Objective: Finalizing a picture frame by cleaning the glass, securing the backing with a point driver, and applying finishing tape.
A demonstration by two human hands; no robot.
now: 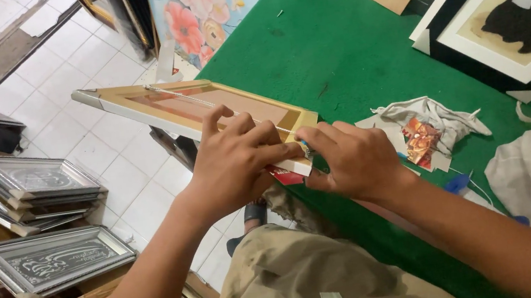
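Hands are pressed together at one corner of a wooden picture frame (205, 106), which juts out past the edge of the green counter (335, 58) over the tiled floor (83, 63). The left hand (233, 163) is closed over the frame's corner, fingers curled on top. The right hand (352, 161) is pinched shut on a small white block (294, 167) held against that corner. A crumpled cloth (432, 117) is seen near the right hand, and silver frames (37, 179) are stacked on the floor.

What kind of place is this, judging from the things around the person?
Probably a picture-framing workshop. Both hands work on a gold frame at a green table; silver frames are stacked on the floor, and a flower painting leans nearby.
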